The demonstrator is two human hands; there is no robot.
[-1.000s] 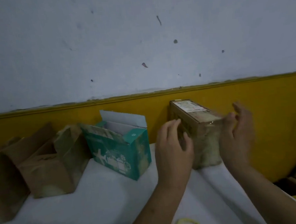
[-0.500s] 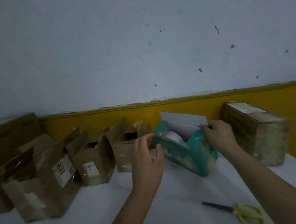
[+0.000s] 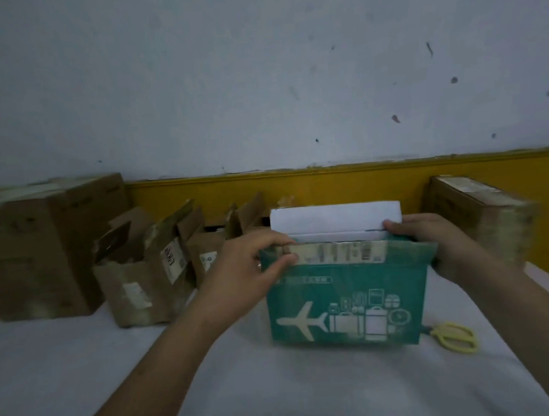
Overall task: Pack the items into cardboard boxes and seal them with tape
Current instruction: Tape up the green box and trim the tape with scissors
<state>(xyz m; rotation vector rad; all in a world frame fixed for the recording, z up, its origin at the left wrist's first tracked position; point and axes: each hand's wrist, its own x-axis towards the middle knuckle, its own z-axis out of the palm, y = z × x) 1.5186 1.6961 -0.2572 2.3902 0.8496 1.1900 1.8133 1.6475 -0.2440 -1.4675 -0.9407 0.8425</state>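
Left hand [image 3: 249, 274] pinches the top-left corner of the teal box [image 3: 349, 304], thumb on the near face and the rest hooked over the rim. Right hand [image 3: 444, 245] is wrapped round the top-right corner in the same way. Both hands are closed on the carton and neither is free.

The box sits upright on the white table [image 3: 285, 401], centre-right and close to me. Its long axis runs left-right. The printed plane-and-luggage face points at me and the opening faces up. The white lid flap [image 3: 334, 217] stands vertical, hinged on the far edge. I can't see the contents from here.

My read is that the step is closing it. To do that well:
- keep the base flat and square the walls before folding
- bring the flap down toward me and tuck the lip inside the near wall
- hold one corner down while the other hand lets go, or the flap springs back

The yellow scissors [image 3: 455, 338] are just right of the box base, partly behind it. No tape roll is in view, so that needs locating. The sealed brown box [image 3: 482, 221] is far right, and the open brown boxes [image 3: 145, 277] are far left.
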